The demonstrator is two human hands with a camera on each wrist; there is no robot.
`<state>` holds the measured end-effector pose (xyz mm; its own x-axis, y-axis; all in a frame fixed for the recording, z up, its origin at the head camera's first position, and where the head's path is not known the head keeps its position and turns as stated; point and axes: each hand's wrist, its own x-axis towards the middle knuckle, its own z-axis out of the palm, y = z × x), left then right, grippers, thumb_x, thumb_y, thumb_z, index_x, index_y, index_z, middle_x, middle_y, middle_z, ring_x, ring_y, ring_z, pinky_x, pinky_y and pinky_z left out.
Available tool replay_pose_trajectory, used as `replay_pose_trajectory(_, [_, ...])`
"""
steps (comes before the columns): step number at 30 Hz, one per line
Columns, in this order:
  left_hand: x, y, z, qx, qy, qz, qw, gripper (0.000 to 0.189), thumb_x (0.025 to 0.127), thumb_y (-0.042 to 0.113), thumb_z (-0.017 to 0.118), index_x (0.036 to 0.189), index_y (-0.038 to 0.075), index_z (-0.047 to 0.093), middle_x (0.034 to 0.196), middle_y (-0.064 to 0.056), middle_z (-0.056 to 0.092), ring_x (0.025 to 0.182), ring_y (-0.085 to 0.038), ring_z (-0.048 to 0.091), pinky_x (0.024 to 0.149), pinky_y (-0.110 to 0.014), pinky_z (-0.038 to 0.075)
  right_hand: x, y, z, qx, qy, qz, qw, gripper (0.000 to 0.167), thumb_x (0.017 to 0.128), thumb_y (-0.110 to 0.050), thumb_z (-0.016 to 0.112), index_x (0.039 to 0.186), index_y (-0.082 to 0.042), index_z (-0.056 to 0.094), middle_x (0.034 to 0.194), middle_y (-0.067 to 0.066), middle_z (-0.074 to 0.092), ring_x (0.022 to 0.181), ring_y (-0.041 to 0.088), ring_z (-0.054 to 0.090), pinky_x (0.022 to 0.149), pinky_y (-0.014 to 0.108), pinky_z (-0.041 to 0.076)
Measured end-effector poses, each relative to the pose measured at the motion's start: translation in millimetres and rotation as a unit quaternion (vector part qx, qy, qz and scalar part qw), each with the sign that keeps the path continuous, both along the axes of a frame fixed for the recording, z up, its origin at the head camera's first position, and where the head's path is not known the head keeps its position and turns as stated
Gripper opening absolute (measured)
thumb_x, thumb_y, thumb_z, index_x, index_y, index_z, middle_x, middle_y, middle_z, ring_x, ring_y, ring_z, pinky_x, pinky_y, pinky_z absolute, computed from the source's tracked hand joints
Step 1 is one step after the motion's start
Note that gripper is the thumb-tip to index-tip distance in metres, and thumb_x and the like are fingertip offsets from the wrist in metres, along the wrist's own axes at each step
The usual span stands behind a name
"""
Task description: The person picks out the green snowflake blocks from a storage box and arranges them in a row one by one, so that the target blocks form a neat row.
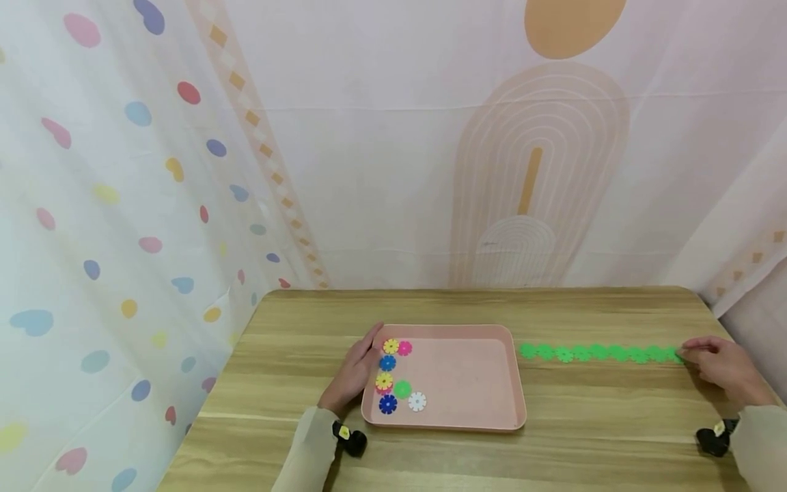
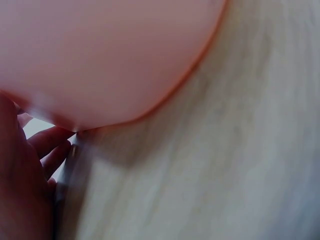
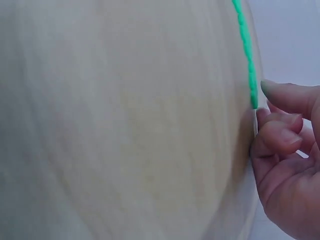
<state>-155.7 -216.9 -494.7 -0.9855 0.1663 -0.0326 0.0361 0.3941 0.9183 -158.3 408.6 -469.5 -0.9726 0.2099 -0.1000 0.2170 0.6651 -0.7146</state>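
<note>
A pink tray [image 1: 458, 376] lies on the table. My left hand [image 1: 353, 372] holds its left edge, with the fingers along the outside of the wall. The rim of the tray [image 2: 192, 67] fills the upper part of the left wrist view, above the fingers [image 2: 50, 140]. To the tray's right, a long straight chain of green snowflake discs [image 1: 599, 352] runs across the table. My right hand [image 1: 725, 365] pinches the chain's far right end. In the right wrist view, the thumb [image 3: 287, 97] and curled fingertips are right at the chain's end [image 3: 252, 90].
Several loose snowflake discs lie in the tray's left side: yellow [image 1: 391, 346], pink [image 1: 404, 348], blue [image 1: 387, 363], dark blue [image 1: 388, 404], green [image 1: 402, 389] and white [image 1: 417, 401]. The wooden table [image 1: 430, 461] ends at a patterned curtain [image 1: 381, 171] behind.
</note>
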Motion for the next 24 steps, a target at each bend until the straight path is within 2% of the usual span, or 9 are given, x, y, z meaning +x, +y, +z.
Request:
replay_pose_trajectory(3, [-0.3, -0.1, 0.8, 0.001, 0.001, -0.002, 1.0000, 0.052, 0.109, 0.029, 0.033, 0.159, 0.024, 0.021, 0.163, -0.006, 0.024, 0.152, -0.033, 0.015, 0.120, -0.060, 0.009, 0.4, -4.4, 6.5, 0.016, 0.002, 0.009, 0.9998, 0.045, 0.101, -0.026, 0.052, 0.117, 0.015, 0.054, 0.095, 0.016, 0.063, 0.072, 0.008, 0.054, 0.059, 0.027, 0.048])
replay_pose_trajectory(6, [-0.8, -0.4, 1.4, -0.001, 0.001, -0.001, 1.0000, 0.052, 0.109, 0.028, 0.032, 0.159, 0.024, 0.022, 0.163, -0.006, 0.024, 0.152, -0.033, 0.015, 0.120, -0.060, 0.009, -0.3, -13.5, 16.9, 0.037, 0.006, 0.050, 0.9980, 0.048, 0.104, -0.030, 0.044, 0.121, 0.014, 0.054, 0.111, 0.032, 0.060, 0.091, 0.032, 0.059, 0.071, 0.040, 0.049])
replay_pose_trajectory(8, [-0.7, -0.4, 1.6, -0.001, 0.001, 0.001, 1.0000, 0.052, 0.109, 0.028, 0.032, 0.159, 0.024, 0.022, 0.163, -0.007, 0.024, 0.152, -0.033, 0.015, 0.120, -0.060, 0.008, -1.6, -21.7, 23.9, 0.041, 0.014, 0.081, 0.9958, 0.049, 0.106, -0.030, 0.039, 0.123, 0.014, 0.054, 0.123, 0.038, 0.054, 0.103, 0.040, 0.055, 0.077, 0.045, 0.046])
replay_pose_trajectory(9, [-0.7, -0.4, 1.5, 0.000, 0.001, 0.001, 1.0000, 0.052, 0.109, 0.028, 0.032, 0.159, 0.024, 0.022, 0.163, -0.007, 0.024, 0.152, -0.033, 0.015, 0.120, -0.060, 0.008, -2.7, -25.9, 27.9, 0.039, 0.016, 0.095, 0.9946, 0.050, 0.107, -0.030, 0.038, 0.123, 0.014, 0.054, 0.128, 0.039, 0.051, 0.104, 0.039, 0.054, 0.079, 0.045, 0.045])
replay_pose_trajectory(11, [0.0, -0.1, 1.6, 0.002, -0.003, 0.003, 1.0000, 0.052, 0.109, 0.029, 0.032, 0.159, 0.025, 0.022, 0.164, -0.006, 0.024, 0.152, -0.033, 0.015, 0.120, -0.060, 0.009, -4.8, -35.2, 34.4, 0.036, 0.021, 0.113, 0.9927, 0.049, 0.107, -0.031, 0.039, 0.123, 0.012, 0.056, 0.128, 0.038, 0.052, 0.098, 0.021, 0.059, 0.078, 0.039, 0.047])
replay_pose_trajectory(13, [0.6, 0.1, 1.4, 0.004, -0.007, 0.005, 1.0000, 0.052, 0.109, 0.030, 0.033, 0.159, 0.026, 0.021, 0.164, -0.006, 0.023, 0.152, -0.033, 0.015, 0.120, -0.060, 0.009, -7.1, -45.5, 40.6, 0.033, 0.026, 0.123, 0.9916, 0.047, 0.106, -0.031, 0.042, 0.122, 0.011, 0.057, 0.125, 0.035, 0.056, 0.090, 0.002, 0.054, 0.074, 0.030, 0.046])
replay_pose_trajectory(15, [1.1, 0.1, 0.8, 0.004, -0.011, 0.004, 0.9999, 0.052, 0.109, 0.030, 0.032, 0.159, 0.027, 0.021, 0.164, -0.006, 0.023, 0.152, -0.033, 0.015, 0.120, -0.060, 0.009, -9.6, -55.8, 46.1, 0.034, 0.031, 0.137, 0.9895, 0.045, 0.106, -0.030, 0.044, 0.121, 0.010, 0.059, 0.123, 0.034, 0.058, 0.088, -0.006, 0.048, 0.070, 0.026, 0.046])
replay_pose_trajectory(20, [0.8, 0.4, 0.9, 0.007, -0.012, 0.006, 0.9999, 0.052, 0.108, 0.032, 0.033, 0.159, 0.028, 0.022, 0.163, -0.005, 0.024, 0.152, -0.031, 0.015, 0.120, -0.059, 0.010, -14.7, -82.9, 55.3, 0.028, 0.033, 0.164, 0.9854, 0.041, 0.106, -0.027, 0.044, 0.120, 0.008, 0.060, 0.118, 0.029, 0.061, 0.089, 0.013, 0.056, 0.066, 0.027, 0.048])
replay_pose_trajectory(24, [0.3, 0.2, -0.1, 0.007, -0.007, 0.004, 0.9999, 0.052, 0.109, 0.030, 0.033, 0.159, 0.027, 0.022, 0.163, -0.005, 0.025, 0.152, -0.031, 0.016, 0.120, -0.059, 0.011, -19.2, -105.0, 57.4, 0.006, 0.023, 0.180, 0.9834, 0.043, 0.106, -0.032, 0.046, 0.119, 0.005, 0.061, 0.111, 0.022, 0.063, 0.088, 0.018, 0.056, 0.065, 0.028, 0.048])
